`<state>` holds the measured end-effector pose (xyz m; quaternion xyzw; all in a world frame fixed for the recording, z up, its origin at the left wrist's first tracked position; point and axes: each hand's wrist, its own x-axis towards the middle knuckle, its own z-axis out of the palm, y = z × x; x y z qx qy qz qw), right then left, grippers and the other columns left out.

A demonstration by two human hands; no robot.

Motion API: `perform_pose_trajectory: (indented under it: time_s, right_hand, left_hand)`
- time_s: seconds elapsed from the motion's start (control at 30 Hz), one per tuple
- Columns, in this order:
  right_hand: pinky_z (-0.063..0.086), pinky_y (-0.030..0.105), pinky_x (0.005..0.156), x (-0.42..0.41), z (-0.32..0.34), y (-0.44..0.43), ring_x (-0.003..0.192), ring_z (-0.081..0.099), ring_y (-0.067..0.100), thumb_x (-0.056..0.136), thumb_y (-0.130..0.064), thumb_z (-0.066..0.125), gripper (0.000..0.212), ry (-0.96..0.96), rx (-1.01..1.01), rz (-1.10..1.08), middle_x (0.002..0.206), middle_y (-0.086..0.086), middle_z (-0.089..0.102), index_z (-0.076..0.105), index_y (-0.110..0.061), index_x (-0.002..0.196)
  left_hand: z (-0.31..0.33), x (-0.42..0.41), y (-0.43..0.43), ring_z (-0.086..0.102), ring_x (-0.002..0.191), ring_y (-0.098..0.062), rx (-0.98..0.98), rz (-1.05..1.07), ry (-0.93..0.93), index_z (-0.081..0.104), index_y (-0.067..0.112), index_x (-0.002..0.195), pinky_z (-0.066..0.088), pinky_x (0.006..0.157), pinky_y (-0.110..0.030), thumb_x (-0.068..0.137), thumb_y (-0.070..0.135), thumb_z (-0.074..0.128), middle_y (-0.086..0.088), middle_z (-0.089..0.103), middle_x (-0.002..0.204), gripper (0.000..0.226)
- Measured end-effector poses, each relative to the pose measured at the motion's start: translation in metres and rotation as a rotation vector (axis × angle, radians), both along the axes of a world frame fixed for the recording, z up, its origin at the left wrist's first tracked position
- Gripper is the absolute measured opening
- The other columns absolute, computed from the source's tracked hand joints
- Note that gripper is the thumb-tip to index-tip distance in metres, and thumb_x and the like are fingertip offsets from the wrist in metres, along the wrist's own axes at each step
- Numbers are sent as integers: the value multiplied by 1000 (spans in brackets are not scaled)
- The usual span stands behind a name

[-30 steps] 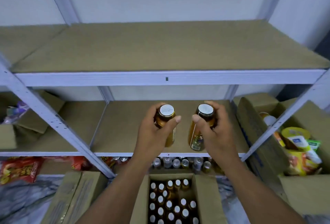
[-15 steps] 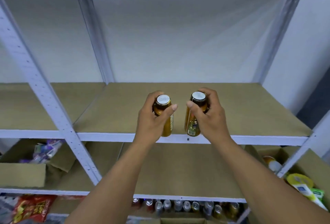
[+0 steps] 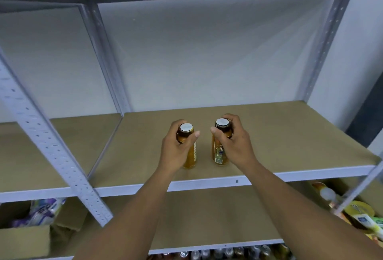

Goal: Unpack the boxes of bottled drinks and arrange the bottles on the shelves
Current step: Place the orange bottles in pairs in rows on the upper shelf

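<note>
Two amber bottles are upright side by side, a clear gap between them, just past the front edge of the brown shelf board (image 3: 290, 145), a little below the centre of the view. The left hand (image 3: 176, 151) grips the left bottle (image 3: 191, 156) near its neck, fingers curled round the far side and the thumb across the near side, pointing toward 3 o'clock. The right hand (image 3: 236, 147) grips the right bottle (image 3: 218, 151) the same way, its thumb pointing toward 9 o'clock. Each bottle has a flat white cap, and the right one shows a printed label with a barcode near its foot. Both bases sit down at the board, but I cannot tell whether they rest on it. The white front rail (image 3: 207, 185) runs just on the 6 o'clock side of the bottles, and both forearms cross it from below. A perforated white upright (image 3: 47, 145) slants through the view at 9 o'clock. Under the rail lies a lower shelf (image 3: 196, 218). At 7 o'clock an open cardboard box (image 3: 22, 239) holds purple packets (image 3: 41, 212). At 4 o'clock sit yellow packaged goods (image 3: 358, 212). At 6 o'clock, along the bottom edge, a row of drink tops (image 3: 228, 252) shows, blurred.
</note>
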<state>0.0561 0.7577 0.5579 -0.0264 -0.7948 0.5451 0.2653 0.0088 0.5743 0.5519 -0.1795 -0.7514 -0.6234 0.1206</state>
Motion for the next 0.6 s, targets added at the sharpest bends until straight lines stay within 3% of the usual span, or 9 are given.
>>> perform_pose_trajectory:
  time_s: [0.2,0.3,0.4,0.5,0.6]
  right_hand:
    - [46,17,81,-10,-12,-1,96,63,-3,89,-46,74,41,-41,3,1,103,-16,69,53,-35,123]
    - [45,18,83,-7,-14,3,99,61,-7,91,-51,68,51,-71,42,60,107,-21,67,47,-37,135]
    - [45,20,97,3,-27,12,115,58,-4,89,-60,65,74,-147,54,166,126,-27,60,28,-43,150]
    - [46,30,105,10,-47,22,125,56,7,87,-54,73,86,-232,62,234,138,-23,51,19,-45,154]
    - [48,31,103,14,-54,26,122,58,10,90,-50,73,88,-254,117,254,140,-16,52,16,-41,156]
  left_hand:
    - [-5,-5,2,63,97,4,-16,-1,-35,57,27,125,49,86,-17,88,37,79,28,66,101,44]
    - [-12,-2,-1,62,111,6,-32,-29,-85,46,31,144,48,97,-16,82,47,82,25,66,117,74]
    - [-25,8,-6,57,125,0,-26,-45,-190,21,39,159,45,106,-25,76,47,88,18,57,138,107]
    - [-39,21,-10,54,131,-13,-85,16,-229,13,45,159,48,107,-35,79,37,87,8,51,145,109]
    - [-44,32,-7,55,127,-15,-130,75,-224,16,37,161,48,108,-37,86,29,83,-1,52,148,101]
